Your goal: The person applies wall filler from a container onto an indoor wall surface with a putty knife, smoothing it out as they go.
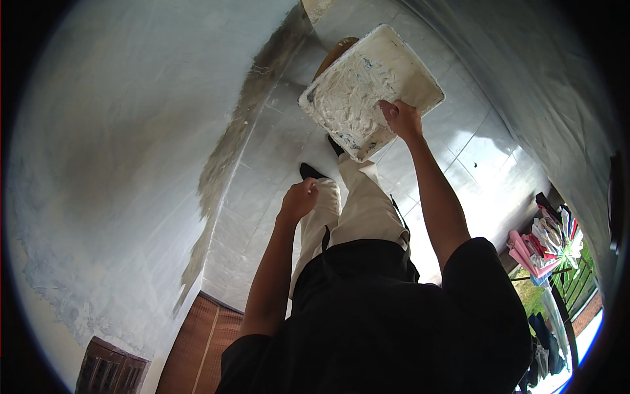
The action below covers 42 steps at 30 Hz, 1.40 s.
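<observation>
My right hand [401,121] is closed over a rectangular white tub [425,92], its fingers curled down near the paste. What it holds, if anything, is hidden beneath the fingers. Thick whitish paste [351,92] lies in ridges across much of the tub, with smears along the walls. My left hand [300,199] is a loose fist in front of my left leg. A tiny pale spot shows at its fingers, too small to name.
Under the tub's far left edge shows a brown round support [338,55]. A pale wall [131,131] with a rough grey band along its base stands to the left. Grey floor tiles [256,164] lie below, and clothes [545,240] hang at the right.
</observation>
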Each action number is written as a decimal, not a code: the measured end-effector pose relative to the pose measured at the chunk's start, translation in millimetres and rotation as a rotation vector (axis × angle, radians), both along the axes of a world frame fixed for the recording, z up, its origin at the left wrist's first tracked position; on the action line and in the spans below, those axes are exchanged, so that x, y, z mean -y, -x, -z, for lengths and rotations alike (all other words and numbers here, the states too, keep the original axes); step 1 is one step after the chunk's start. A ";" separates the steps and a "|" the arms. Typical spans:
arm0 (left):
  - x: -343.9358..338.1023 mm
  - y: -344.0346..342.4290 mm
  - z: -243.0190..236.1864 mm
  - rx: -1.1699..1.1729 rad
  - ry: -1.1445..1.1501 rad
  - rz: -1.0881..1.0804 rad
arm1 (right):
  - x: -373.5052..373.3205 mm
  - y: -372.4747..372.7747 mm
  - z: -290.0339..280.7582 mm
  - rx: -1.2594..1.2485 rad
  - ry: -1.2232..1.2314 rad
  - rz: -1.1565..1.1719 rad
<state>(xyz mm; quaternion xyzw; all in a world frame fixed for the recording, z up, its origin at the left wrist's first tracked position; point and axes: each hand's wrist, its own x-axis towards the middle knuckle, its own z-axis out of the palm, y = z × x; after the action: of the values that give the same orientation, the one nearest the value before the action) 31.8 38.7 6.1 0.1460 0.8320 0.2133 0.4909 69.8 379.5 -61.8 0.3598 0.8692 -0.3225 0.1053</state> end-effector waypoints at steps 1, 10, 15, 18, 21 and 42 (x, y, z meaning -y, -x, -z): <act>1.1 -0.8 0.1 0.000 0.001 -0.004 | 0.9 1.7 0.7 0.022 -0.007 -0.007; 1.7 -6.4 -2.6 0.003 0.018 -0.031 | -5.5 3.7 12.5 -0.021 -0.025 -0.061; 4.1 -10.1 -5.1 0.013 0.030 -0.048 | -4.3 3.7 9.4 0.087 0.022 -0.080; 3.2 -11.0 -7.7 0.000 0.039 -0.041 | -6.2 0.5 11.5 0.046 0.040 -0.029; 6.8 -10.8 -8.0 0.017 0.029 -0.055 | -9.0 -1.0 18.4 0.068 -0.014 -0.009; 13.7 -16.7 -7.1 -0.018 0.016 -0.094 | -21.9 -3.3 2.9 -0.145 0.785 0.441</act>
<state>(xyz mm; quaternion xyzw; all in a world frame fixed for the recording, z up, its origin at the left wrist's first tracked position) 48.5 25.1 13.2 0.1046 0.8440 0.2282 0.4740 73.1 401.5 -64.7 0.4456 0.5891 -0.6665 0.1013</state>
